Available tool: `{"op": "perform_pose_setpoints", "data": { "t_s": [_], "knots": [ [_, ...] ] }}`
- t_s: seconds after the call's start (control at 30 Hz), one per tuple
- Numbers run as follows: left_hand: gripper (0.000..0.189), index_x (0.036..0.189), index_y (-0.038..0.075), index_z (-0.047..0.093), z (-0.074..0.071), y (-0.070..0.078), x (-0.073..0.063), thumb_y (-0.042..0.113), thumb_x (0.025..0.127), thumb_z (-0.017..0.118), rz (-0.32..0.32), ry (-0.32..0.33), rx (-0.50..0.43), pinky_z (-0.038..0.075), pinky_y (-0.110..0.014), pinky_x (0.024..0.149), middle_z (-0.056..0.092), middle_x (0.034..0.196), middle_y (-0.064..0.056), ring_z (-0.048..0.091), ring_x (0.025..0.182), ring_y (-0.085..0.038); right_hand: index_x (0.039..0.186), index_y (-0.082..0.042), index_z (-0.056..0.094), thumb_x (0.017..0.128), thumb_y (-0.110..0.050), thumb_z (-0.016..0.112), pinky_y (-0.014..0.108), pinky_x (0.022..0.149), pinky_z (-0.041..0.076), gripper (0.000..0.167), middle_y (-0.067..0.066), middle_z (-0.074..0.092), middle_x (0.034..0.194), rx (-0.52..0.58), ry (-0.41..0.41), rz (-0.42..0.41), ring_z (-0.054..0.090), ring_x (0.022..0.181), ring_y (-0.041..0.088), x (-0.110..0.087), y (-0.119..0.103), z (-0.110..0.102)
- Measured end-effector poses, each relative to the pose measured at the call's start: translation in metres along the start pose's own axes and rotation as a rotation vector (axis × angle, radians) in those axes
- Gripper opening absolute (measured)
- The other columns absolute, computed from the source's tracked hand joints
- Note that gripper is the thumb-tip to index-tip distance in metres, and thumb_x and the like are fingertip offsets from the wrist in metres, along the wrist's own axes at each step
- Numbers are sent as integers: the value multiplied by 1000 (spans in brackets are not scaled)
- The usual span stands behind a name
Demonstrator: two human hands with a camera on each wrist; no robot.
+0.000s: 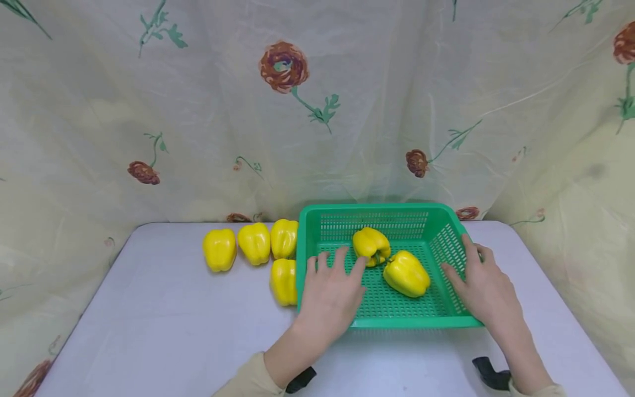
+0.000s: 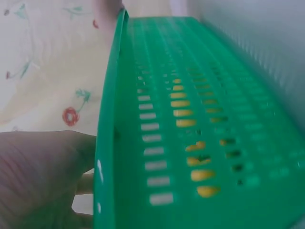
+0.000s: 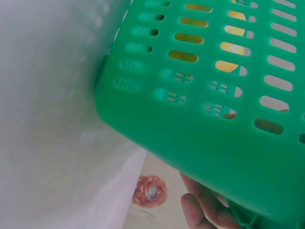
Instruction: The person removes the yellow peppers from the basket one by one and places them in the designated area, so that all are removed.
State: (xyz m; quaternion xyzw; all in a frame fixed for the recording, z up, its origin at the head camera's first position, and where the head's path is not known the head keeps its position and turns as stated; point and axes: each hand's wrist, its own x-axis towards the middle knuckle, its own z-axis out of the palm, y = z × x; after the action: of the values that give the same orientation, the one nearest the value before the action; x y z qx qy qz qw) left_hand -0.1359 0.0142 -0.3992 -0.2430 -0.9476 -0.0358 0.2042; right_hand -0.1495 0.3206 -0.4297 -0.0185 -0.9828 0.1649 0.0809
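Note:
A green slotted plastic basket [image 1: 416, 322] stands on the table with two yellow bell peppers inside: one [image 1: 369, 242] near the back, the other [image 1: 408, 274] in front of it to the right. My left hand [image 1: 329, 298] hovers over the basket's left front part, fingers spread and holding nothing; its thumb tip overlaps the rear pepper in the head view. At the right rim my right hand [image 1: 488, 286] grips the basket, thumb on the inner side and fingers over the rim. Fingers [image 3: 205, 205] show below the basket wall in the right wrist view.
Left of the basket, several more yellow bell peppers [image 1: 219, 250] stand on the white table [image 1: 173, 320], the nearest ones against its left side. Flower-printed cloth [image 1: 208, 99] hangs behind. A black curved piece [image 1: 491, 375] sits by each wrist.

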Motion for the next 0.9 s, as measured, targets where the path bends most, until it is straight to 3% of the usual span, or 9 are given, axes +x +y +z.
{"op": "perform_pose_setpoints", "data": {
  "t_s": [0.33, 0.57, 0.9],
  "knots": [
    [54, 141, 29, 65, 11, 22, 10, 51, 94, 81, 12, -75, -7, 57, -43, 89, 71, 137, -8, 71, 108, -34, 167, 8, 20, 109, -36, 61, 71, 72, 58, 84, 50, 39, 150, 1, -7, 5, 67, 92, 64, 0, -1, -1],
    [54, 145, 30, 63, 13, 34, 17, 53, 98, 76, 13, -148, 0, 58, -44, 93, 69, 141, -6, 72, 110, -32, 167, 7, 20, 109, -37, 60, 72, 73, 58, 84, 50, 39, 150, 1, -10, 4, 67, 93, 65, 0, -2, -1],
    [49, 138, 32, 66, 18, 43, 28, 54, 96, 77, 34, -115, 29, 54, -37, 86, 69, 140, -6, 69, 103, -27, 167, 8, 21, 109, -37, 60, 72, 72, 58, 84, 50, 40, 149, -2, 2, 2, 67, 93, 65, 0, -1, 0]
  ]
}}
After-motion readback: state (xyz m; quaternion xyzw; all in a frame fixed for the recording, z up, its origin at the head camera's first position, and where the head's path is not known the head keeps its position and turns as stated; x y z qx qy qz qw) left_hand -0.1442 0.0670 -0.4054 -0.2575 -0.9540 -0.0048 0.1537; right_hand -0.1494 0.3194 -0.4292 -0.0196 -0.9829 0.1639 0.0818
